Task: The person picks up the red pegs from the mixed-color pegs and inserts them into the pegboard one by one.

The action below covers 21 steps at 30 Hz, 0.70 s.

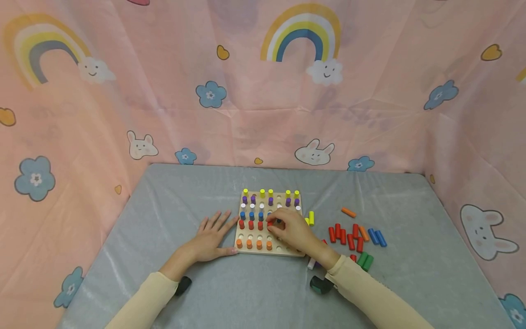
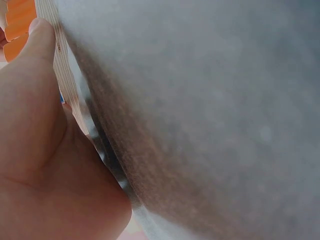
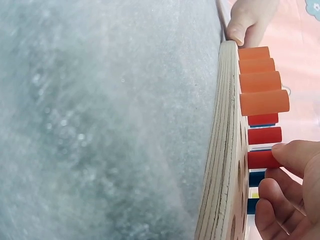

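Observation:
A wooden pegboard lies on the table, with rows of yellow, purple, white, blue, red and orange pegs in its holes. My left hand lies flat with spread fingers at its left side, the thumb against the front left corner. Over the middle of the board, my right hand pinches a red peg, which stands against the board in the red row. Four-across orange pegs line the near edge. The right hand and forearm hide the board's right part in the head view.
Right of the board lie several loose red pegs, two blue pegs, green pegs, orange pegs and yellow pegs. A white peg lies by the right wrist. Pink patterned cloth surrounds the grey table.

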Available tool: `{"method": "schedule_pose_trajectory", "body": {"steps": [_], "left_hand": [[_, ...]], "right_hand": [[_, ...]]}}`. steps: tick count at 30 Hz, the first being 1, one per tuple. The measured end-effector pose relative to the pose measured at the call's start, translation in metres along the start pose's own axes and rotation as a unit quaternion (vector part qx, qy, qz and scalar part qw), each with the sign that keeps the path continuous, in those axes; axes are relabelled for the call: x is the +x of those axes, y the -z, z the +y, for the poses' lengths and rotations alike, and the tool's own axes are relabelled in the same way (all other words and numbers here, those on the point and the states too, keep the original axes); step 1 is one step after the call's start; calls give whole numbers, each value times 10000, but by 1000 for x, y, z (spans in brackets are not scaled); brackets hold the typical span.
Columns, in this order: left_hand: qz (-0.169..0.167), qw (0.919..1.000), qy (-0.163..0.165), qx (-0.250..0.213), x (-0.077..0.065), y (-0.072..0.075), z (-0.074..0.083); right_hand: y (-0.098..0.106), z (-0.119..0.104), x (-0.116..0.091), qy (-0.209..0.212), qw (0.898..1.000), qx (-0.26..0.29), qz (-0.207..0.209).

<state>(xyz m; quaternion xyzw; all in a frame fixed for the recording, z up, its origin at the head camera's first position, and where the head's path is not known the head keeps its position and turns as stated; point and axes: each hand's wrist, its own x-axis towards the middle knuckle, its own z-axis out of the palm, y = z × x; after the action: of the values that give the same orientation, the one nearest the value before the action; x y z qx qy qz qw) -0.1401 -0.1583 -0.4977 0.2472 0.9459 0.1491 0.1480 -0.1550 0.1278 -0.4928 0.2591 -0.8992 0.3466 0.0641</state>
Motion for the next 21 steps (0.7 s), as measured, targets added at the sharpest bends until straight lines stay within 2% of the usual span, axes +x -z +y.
{"method": "schedule_pose_trajectory", "body": {"steps": [11, 21], "left_hand": [[-47, 10000, 40, 4, 0, 2, 0], [-9, 10000, -18, -9, 0, -1, -2]], "right_hand": [[0, 1, 0, -48, 10000, -22, -61], [10, -2, -2, 55, 9998, 39, 211]]}}
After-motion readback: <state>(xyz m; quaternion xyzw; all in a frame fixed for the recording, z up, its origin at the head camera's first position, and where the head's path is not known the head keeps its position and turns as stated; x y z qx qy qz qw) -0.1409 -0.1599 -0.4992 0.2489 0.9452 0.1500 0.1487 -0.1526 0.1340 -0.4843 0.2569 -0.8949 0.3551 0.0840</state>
